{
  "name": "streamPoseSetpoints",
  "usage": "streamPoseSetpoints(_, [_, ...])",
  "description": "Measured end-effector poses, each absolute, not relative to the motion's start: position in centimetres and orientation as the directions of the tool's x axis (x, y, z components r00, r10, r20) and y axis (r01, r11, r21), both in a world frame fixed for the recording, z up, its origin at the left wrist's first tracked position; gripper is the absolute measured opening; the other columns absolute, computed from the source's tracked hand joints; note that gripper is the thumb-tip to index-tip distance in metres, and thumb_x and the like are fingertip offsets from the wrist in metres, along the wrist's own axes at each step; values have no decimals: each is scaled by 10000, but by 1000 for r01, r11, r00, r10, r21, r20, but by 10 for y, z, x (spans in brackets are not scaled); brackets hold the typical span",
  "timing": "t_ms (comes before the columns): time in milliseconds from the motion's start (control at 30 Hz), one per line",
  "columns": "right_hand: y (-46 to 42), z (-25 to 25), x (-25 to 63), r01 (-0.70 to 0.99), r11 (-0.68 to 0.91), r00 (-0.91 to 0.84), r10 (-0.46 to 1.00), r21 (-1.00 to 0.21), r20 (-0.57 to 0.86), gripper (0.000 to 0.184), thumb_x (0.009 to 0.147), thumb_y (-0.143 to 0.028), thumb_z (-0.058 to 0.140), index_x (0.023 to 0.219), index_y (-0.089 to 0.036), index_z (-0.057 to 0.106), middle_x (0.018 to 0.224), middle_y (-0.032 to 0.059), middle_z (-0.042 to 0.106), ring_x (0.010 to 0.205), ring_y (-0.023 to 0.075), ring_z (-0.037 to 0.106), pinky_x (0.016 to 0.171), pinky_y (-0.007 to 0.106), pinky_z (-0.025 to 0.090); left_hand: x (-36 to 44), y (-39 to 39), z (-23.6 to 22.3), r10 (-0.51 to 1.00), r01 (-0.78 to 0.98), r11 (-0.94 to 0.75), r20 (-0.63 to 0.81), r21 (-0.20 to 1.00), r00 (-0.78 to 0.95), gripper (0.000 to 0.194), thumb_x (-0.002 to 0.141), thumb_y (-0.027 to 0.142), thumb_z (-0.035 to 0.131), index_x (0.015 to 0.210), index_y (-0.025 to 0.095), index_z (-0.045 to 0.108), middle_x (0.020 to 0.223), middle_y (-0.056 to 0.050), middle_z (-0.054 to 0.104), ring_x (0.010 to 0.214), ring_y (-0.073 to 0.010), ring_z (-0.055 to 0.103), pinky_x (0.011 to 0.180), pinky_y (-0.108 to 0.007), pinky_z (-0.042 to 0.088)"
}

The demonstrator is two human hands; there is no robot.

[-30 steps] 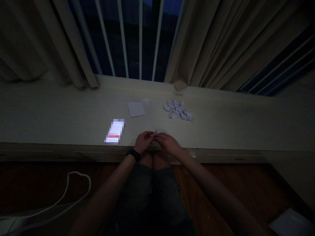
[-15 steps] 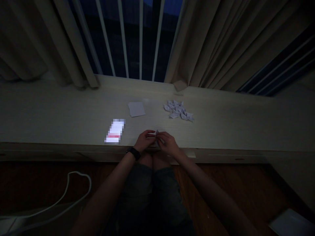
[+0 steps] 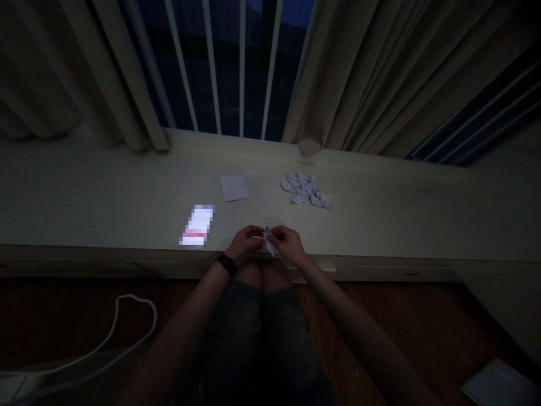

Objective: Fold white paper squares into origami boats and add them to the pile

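Note:
A small folded paper (image 3: 269,246) with a pointed top is held between my two hands, over the front edge of the pale ledge. My right hand (image 3: 289,243) pinches it from the right, thumb across its face. From the left, the curled fingers of my left hand (image 3: 245,242) meet its side; their exact contact is hard to make out in the dim light. Beyond my hands lies a stack of square white paper sheets (image 3: 235,188). To its right is a pile of several folded paper pieces (image 3: 305,189) with pointed ends.
A lit phone (image 3: 197,225), its screen blurred, lies on the ledge (image 3: 105,197) left of my hands. Behind are a barred window (image 3: 228,73) and long curtains (image 3: 359,73). A white cable (image 3: 152,316) loops at the lower left, and a flat pale object (image 3: 501,383) is at the lower right.
The folded paper has turned so that more of its white face shows, reaching lower between my hands. My left hand has shifted slightly left. The sheets, pile and phone stay put.

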State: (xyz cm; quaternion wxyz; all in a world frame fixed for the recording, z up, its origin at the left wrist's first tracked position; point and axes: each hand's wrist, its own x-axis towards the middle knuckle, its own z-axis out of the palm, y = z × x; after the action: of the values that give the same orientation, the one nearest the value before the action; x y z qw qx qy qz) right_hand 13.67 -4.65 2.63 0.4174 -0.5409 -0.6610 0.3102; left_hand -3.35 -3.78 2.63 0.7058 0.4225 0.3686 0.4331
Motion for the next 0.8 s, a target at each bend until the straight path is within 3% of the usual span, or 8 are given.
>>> streamPoseSetpoints(267, [-49,30,130,443,229,-124,973,-867,194,146,783,-259,596,890,-182,659,803,29,696,706,160,642,645,257,484,-29,-35,26,897,-347,322,-167,881,409,384,569,137,743,908,160,564,783,5,606,626,-86,558,541,-196,376])
streamPoseSetpoints(533, [-55,40,126,581,348,-155,935,-736,320,138,787,-195,577,884,-203,676,846,38,701,763,178,643,702,285,487,-27,-38,34,904,-338,330,-191,881,382,263,635,205,719,847,157,572,765,7,579,625,-85,547,523,-188,393])
streamPoseSetpoints(800, [-54,32,126,518,267,-72,960,-812,270,141,766,-228,603,897,-196,648,787,20,691,686,161,639,644,266,493,-26,-41,32,905,-407,344,-183,846,384,247,635,199,682,854,157,576,756,-3,592,635,-99,566,525,-194,405])
